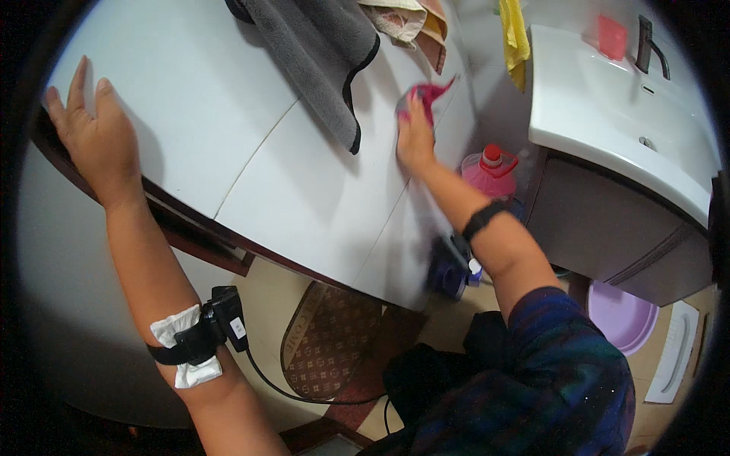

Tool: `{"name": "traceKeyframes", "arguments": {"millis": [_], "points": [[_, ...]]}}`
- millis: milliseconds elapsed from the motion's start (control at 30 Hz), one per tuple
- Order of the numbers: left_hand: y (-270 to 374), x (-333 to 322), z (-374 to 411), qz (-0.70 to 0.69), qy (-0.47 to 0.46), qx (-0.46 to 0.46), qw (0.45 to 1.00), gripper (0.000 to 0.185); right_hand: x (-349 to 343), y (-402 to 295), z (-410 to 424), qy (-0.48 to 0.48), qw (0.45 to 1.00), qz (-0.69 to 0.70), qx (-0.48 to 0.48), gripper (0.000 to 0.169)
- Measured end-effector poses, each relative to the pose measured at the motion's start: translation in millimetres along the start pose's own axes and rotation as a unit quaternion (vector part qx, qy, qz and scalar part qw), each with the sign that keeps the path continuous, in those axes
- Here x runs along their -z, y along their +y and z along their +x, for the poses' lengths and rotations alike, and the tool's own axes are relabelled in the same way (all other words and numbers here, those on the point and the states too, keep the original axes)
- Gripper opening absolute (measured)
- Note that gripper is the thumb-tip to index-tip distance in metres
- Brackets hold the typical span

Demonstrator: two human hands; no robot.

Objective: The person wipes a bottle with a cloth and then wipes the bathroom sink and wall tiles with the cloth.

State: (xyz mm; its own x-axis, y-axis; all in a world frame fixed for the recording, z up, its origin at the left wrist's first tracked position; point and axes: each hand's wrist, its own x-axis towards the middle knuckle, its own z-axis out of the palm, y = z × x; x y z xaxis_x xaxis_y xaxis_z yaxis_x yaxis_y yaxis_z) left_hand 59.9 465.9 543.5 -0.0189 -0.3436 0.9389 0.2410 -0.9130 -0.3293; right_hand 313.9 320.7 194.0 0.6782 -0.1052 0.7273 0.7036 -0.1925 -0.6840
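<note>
My right hand (pixel 418 137) presses a pink and grey cloth (pixel 425 100) against the white tiled wall (pixel 296 188). The hand and cloth are slightly blurred. At the far left, my left hand (pixel 100 134) lies on the wall's tiles beside the dark door frame (pixel 57 151), its fingers apart and nothing held. Between the hands hangs a grey towel (pixel 319 68) with a black edge. Close above the cloth hang a cream patterned towel (pixel 399 20) and a brownish-orange one (pixel 434 43).
On the right, a white washbasin (pixel 576 102) with a black faucet (pixel 644 45) tops a grey cabinet (pixel 604 222). A yellow cloth (pixel 514 43) hangs beside it. Below stand a jug of pink liquid (pixel 491 174) and a purple basin (pixel 619 319). A brown doormat (pixel 331 342) covers some floor.
</note>
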Motion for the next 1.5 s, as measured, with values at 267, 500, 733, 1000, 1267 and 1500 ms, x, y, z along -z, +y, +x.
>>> {"name": "traceKeyframes", "arguments": {"millis": [267, 500, 733, 1000, 1267, 1500], "points": [[3, 4, 10, 0.021, 0.014, -0.004, 1.0, 0.037, 41, -83, -156, -0.199, 0.974, 0.109, -0.001, 0.061], [1, 8, 14, 0.009, 0.029, -0.025, 0.999, 0.037, 29, 15, -13, -0.097, 0.993, 0.049, -0.051, 0.054], [8, -4, 7, -0.066, 0.024, 0.012, 0.997, 0.038, 18, 16, -34, -0.046, 0.994, 0.008, -0.099, 0.051], [12, 3, 8, -0.003, 0.014, 0.002, 1.0, 0.038, 62, -118, -127, -0.321, 0.923, 0.038, 0.207, 0.072], [-1, -3, -1, 0.054, -0.012, 0.032, 0.998, 0.039, 28, -44, 30, -0.108, 0.969, -0.004, 0.222, 0.066], [-8, 20, 12, 0.064, -0.094, 0.097, 0.989, 0.038, -2, 69, 35, 0.088, 0.995, 0.044, -0.027, 0.045]]}}
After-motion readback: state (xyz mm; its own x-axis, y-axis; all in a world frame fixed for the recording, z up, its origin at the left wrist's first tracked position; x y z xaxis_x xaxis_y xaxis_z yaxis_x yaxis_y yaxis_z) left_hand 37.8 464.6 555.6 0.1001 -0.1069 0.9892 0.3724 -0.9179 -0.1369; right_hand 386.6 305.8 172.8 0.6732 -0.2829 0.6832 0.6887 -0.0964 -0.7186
